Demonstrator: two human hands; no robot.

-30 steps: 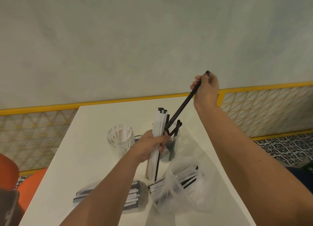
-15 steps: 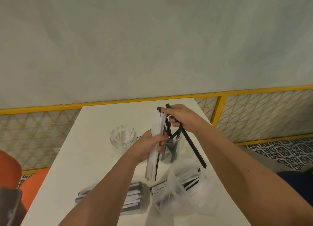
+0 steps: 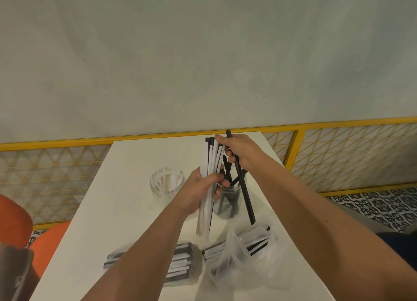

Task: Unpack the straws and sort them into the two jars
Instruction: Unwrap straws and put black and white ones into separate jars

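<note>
My left hand (image 3: 202,191) is clenched around a bundle of white and black straws (image 3: 209,163), held upright over the middle of the table (image 3: 126,210). My right hand (image 3: 242,151) pinches a single black straw (image 3: 244,194) — its lower end hangs outside the jar of black straws (image 3: 228,201), on the side nearer the right edge. The jar of white straws (image 3: 167,183) stands apart, toward the left edge. An opened plastic bag (image 3: 239,257) and a wrapped pack (image 3: 180,262) of straws lie by the near edge.

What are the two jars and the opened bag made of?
Jar of white straws and jar of black straws: clear, glossy, contents visible through the walls; glass or hard plastic, can't tell. Opened bag: thin see-through plastic film, crumpled and folded.
</note>
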